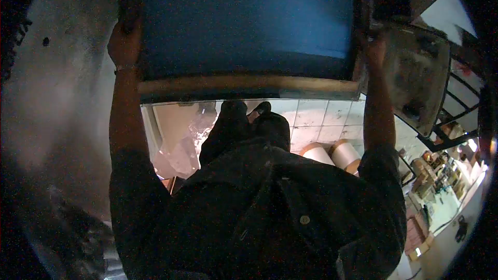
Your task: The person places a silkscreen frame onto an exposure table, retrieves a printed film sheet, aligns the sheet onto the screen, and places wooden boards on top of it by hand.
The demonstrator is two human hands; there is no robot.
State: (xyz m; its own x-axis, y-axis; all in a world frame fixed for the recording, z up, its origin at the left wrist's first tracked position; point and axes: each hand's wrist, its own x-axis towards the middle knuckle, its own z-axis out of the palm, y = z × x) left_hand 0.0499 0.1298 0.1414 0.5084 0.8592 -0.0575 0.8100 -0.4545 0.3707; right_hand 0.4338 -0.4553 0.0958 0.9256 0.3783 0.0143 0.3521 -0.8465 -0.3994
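Observation:
A large rectangular frame [249, 82] with a flat blue panel [244, 21] inside it is held up in front of me, and its top runs out of view. The near edge is a pale, wood-like bar. On the left side, my left hand [125, 46] is closed around the frame's dark edge, its fingers partly lost in shadow. My right hand [375, 52] grips the opposite edge at about the same height; its fingers are dim and partly hidden. Both arms are stretched out and raised.
A grey wall [72, 83] stands close on my left. White floor tiles [311, 116] lie below, with two pale rolls [345, 155] near my feet. To the right are a worn board [415, 78], a dark metal rack [459, 96] and a cluttered surface [441, 192].

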